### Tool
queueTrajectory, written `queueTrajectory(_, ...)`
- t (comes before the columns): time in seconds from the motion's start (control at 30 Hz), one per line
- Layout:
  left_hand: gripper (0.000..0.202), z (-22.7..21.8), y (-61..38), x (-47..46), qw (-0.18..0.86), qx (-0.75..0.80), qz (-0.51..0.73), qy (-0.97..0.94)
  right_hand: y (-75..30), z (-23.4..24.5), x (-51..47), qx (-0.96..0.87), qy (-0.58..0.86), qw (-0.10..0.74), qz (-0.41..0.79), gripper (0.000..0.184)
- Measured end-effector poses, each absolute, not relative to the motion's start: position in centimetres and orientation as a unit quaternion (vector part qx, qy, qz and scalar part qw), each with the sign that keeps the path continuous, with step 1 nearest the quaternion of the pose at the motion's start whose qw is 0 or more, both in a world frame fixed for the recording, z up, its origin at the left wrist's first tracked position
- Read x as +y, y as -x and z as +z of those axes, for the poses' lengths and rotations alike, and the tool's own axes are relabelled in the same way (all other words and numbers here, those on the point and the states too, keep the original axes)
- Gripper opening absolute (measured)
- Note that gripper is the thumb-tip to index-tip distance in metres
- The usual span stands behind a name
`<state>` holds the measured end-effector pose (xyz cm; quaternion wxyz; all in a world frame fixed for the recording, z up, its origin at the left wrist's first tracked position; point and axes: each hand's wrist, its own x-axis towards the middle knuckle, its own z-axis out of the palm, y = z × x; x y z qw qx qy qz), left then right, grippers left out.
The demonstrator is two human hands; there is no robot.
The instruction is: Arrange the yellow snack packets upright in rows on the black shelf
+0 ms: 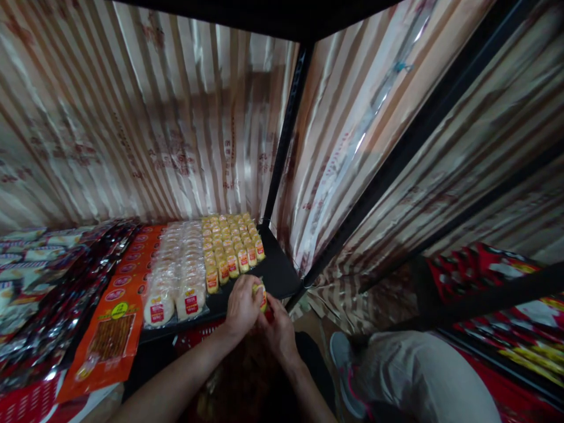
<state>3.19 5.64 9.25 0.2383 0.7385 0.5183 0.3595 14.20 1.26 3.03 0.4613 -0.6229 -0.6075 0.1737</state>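
Observation:
My left hand (pixel 243 302) is closed round a small yellow snack packet (pixel 261 296) with a red label. Fingers of my right hand (pixel 279 330) pinch the same packet from the right. Both hands are just off the front edge of a black shelf (pixel 282 264). Beyond them, matching yellow packets (pixel 231 241) stand upright in several tight rows on the shelf. Left of those are rows of round white wrapped cakes (pixel 190 296) with red labels. The lower part of the held packet is hidden by my fingers.
Orange snack bags (pixel 117 329) and dark shiny packets (pixel 57 311) lie further left. A black shelf post (pixel 286 135) rises at the corner before a striped plastic curtain (pixel 176 117). My bent leg (pixel 423 370) is at lower right, near another shelf of red packets (pixel 506 282).

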Motion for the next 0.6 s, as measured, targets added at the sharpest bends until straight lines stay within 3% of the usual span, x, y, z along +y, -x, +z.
queueTrajectory(0.37,0.027,13.3,-7.8,17.8,0.201,0.459,0.341,-0.796,-18.6,6.0,14.0,-0.558,0.643,0.512,0.118,0.046)
queueTrajectory(0.6,0.046,12.9,-9.1,25.6,0.163,0.448,0.263,-0.839,-20.3,6.3,22.3,-0.559,0.676,0.465,0.120,0.044)
